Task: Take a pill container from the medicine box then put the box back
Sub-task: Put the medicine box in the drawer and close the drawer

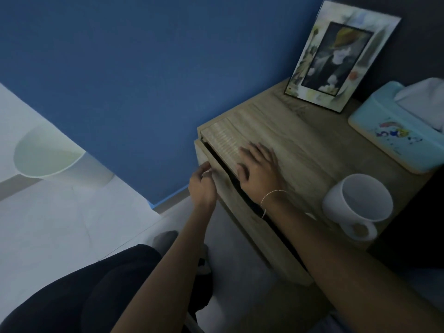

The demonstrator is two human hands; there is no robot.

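The right hand (258, 168) was laid flat, fingers spread and gripping nothing, on the wooden nightstand (300, 150). The top edge of the drawer front (252, 227) — slightly ajar — was pinched by the left hand (203, 186). No medicine box or pill container could be seen; a white mug (358, 205) stood near the right wrist.

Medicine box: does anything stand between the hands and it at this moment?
Yes. No medicine box shows. The drawer front of the wooden nightstand is only slightly ajar; the left hand grips its top edge, the right hand rests flat on top.
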